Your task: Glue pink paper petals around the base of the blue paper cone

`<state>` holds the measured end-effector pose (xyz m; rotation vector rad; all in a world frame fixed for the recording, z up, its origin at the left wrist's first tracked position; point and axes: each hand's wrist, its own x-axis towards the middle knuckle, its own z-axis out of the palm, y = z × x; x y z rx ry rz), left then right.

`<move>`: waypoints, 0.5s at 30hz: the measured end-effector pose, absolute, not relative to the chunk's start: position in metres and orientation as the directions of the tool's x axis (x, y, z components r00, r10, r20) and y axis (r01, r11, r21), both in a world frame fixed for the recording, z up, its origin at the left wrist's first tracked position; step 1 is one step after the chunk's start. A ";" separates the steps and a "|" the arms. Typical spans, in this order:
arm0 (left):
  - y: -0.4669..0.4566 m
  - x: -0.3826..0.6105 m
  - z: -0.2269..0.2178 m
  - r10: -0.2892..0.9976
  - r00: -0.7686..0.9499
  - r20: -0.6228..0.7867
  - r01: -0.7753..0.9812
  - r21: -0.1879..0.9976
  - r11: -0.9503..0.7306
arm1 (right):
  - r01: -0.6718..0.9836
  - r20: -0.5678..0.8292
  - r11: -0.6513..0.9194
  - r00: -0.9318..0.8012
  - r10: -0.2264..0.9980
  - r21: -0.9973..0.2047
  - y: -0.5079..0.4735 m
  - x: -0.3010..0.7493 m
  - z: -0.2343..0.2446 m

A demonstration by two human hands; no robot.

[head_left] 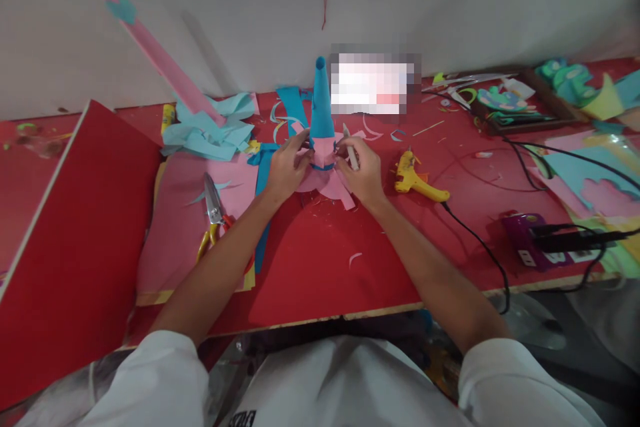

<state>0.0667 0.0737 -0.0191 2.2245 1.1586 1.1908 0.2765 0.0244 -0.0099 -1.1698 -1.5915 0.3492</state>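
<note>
A tall blue paper cone [321, 107] stands upright on a pink paper base [325, 180] in the middle of the red table [320, 267]. My left hand [287, 167] presses its fingers against the pink collar at the cone's left side. My right hand [363, 170] touches the cone's right side, and its closed fingers hold a thin white stick [351, 152].
Scissors [214, 210] lie on a pink sheet [190, 227] to the left, with light blue paper scraps [210, 130] behind. A yellow glue gun [415, 177] lies right of my hand, its black cord running to a purple power strip [535, 240]. A red board [70, 240] leans at the left.
</note>
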 end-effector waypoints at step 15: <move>0.069 0.074 -0.020 0.844 0.302 0.443 0.401 0.745 -0.534 | 0.364 0.600 0.531 0.104 0.793 -0.765 0.009 0.266 0.001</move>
